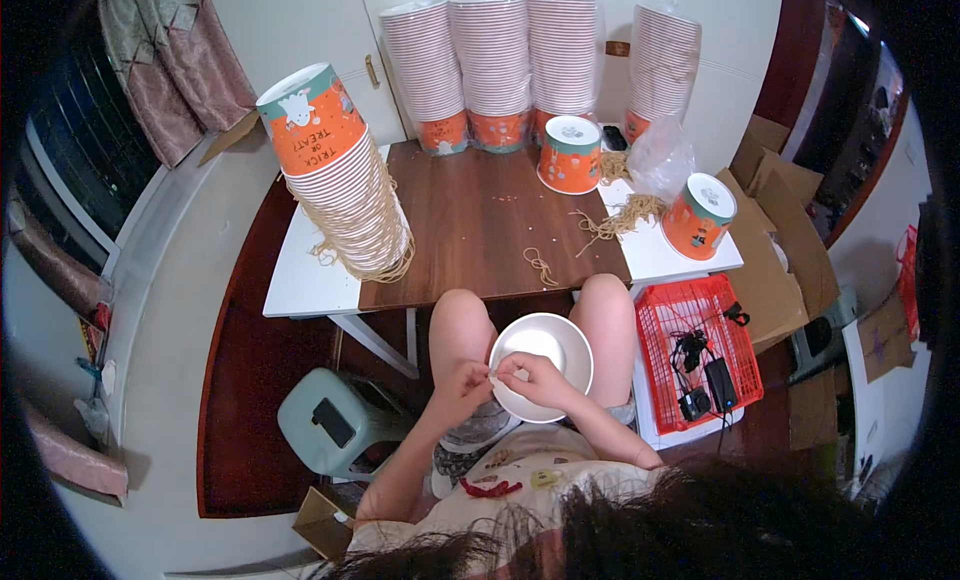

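A paper bucket [541,342] rests in my lap between my thighs, its white inside facing up. At its left rim my left hand [462,392] is closed in a pinch, fingertips against those of my right hand. My right hand [537,382] reaches across the bucket's near side, thumb and fingers also pinched together. Something small and pale shows between the fingertips; its kind is too small to make out. On the table ahead lies a short tan cord [541,267], apart from both hands.
A tall stack of orange buckets [345,195] with hanging tan cords stands at the table's left. Wrapped bucket stacks [490,65] line the back. Two upturned buckets [570,158] and a cord bundle [630,217] are at right. A red basket [700,355] holds cables; a stool [335,420] carries a phone.
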Available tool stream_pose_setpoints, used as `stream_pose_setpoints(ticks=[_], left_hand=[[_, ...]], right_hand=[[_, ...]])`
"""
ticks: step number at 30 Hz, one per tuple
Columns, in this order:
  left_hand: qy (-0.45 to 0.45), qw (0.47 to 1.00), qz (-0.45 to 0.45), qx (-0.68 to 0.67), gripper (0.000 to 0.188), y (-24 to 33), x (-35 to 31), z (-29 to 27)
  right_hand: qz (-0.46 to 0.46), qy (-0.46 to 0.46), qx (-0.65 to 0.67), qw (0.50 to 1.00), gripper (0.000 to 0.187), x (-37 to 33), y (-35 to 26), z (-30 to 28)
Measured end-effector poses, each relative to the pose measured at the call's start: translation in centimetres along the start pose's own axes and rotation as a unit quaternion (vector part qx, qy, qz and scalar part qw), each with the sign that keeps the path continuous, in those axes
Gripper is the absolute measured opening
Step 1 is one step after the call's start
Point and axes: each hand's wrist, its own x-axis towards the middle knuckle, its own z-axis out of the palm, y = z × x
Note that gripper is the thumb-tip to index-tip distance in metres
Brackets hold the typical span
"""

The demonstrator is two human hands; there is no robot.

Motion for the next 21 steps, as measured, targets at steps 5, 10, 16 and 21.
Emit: stream_pose_setpoints(ticks=[5, 10, 16, 21], left_hand=[[-0.028, 0.995, -0.069, -0.062, 0.012, 0.1, 0.2, 0.2], [0.028, 0.979, -0.109, -0.172, 0.012, -0.5, 0.0, 0.1], [0.075, 0.994, -0.055, -0.061, 0.012, 1.2, -0.2, 1.0], [0.116, 0.989, 0.008, 0.094, 0.012, 1.8, -0.3, 1.5]], right_hand=[[-0.027, -0.004, -0.047, 0.999, 0.008, -0.1, -0.7, -0.2], [-0.033, 0.010, -0.074, 0.997, 0.009, -0.3, -0.8, -0.2], [-0.026, 0.020, -0.074, 0.997, 0.010, -0.4, -1.0, -0.2], [0.012, 0.033, -0.043, 0.998, 0.013, -0.5, -0.7, -0.1]])
